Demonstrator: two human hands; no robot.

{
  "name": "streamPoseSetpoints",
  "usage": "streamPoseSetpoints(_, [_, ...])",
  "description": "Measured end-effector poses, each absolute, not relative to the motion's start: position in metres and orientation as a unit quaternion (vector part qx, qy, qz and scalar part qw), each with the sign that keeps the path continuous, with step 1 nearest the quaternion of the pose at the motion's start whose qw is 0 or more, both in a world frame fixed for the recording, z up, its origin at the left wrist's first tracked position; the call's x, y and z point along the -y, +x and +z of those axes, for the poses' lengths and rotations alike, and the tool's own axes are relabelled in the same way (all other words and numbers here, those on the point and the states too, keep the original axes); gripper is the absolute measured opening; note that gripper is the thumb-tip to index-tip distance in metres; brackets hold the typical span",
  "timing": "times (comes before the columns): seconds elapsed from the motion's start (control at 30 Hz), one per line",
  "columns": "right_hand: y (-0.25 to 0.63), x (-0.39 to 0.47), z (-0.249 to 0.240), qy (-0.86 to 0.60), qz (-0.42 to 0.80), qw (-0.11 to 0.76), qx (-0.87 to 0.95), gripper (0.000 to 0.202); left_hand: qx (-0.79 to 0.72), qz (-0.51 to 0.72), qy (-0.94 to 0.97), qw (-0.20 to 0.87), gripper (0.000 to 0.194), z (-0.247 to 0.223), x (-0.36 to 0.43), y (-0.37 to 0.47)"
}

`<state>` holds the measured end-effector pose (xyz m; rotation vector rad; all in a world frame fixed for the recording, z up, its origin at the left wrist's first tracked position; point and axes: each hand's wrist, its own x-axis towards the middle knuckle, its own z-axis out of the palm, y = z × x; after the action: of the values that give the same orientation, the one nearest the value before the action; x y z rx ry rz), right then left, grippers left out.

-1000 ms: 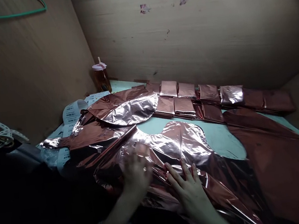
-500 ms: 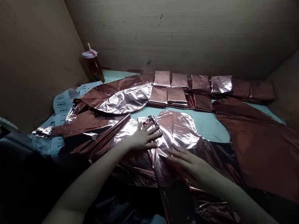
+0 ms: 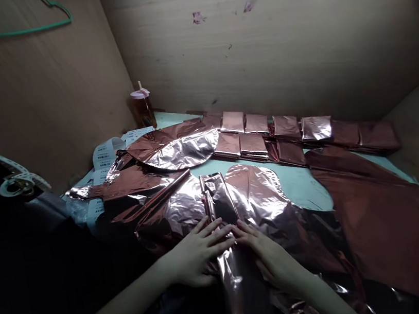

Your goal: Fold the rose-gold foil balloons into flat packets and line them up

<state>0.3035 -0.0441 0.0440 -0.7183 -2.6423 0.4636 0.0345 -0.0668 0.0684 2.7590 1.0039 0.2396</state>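
A long folded strip of shiny rose-coloured foil [image 3: 222, 204] runs from the middle of the table down toward my body. My left hand [image 3: 197, 252] lies across it from the left, palm down with the fingers spread. From the right, my right hand [image 3: 265, 250] rests on the strip's edge, fingers stretched out. The fingertips of both hands meet or nearly meet on the foil. Beneath and beside the strip spread larger foil sheets, one with a rounded end [image 3: 255, 187] just to the right.
Folded foil packets [image 3: 252, 145] stand in two rows along the back. A large foil sheet [image 3: 394, 224] covers the right side. At the back left are a lidded cup [image 3: 143, 109] and label strips [image 3: 103, 153]. A green hanger [image 3: 20, 32] hangs on the left wall.
My left hand has slid down the strip toward my body, uncovering its far end. My right hand has come slightly nearer too. The view has tilted up, bringing the hanger into sight.
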Motion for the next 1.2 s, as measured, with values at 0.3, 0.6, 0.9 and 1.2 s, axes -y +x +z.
streamPoseSetpoints(0.3, [0.301,0.075,0.029,-0.184,0.019,0.25,0.95,0.052,-0.299,0.348,0.887,-0.046,0.033,0.022,0.102,0.039])
streamPoseSetpoints(0.6, [0.274,0.06,0.043,-0.295,0.226,0.416,0.83,0.02,-0.462,0.476,0.742,0.101,0.019,0.028,0.1,0.055])
streamPoseSetpoints(0.9, [0.274,0.065,0.024,-0.222,0.042,0.329,0.917,0.046,-0.343,0.366,0.863,-0.059,0.029,0.019,0.098,0.025])
streamPoseSetpoints(1.2, [0.247,0.05,0.037,-0.458,0.205,0.363,0.785,0.038,-0.587,0.485,0.645,0.067,0.031,0.017,0.112,0.065])
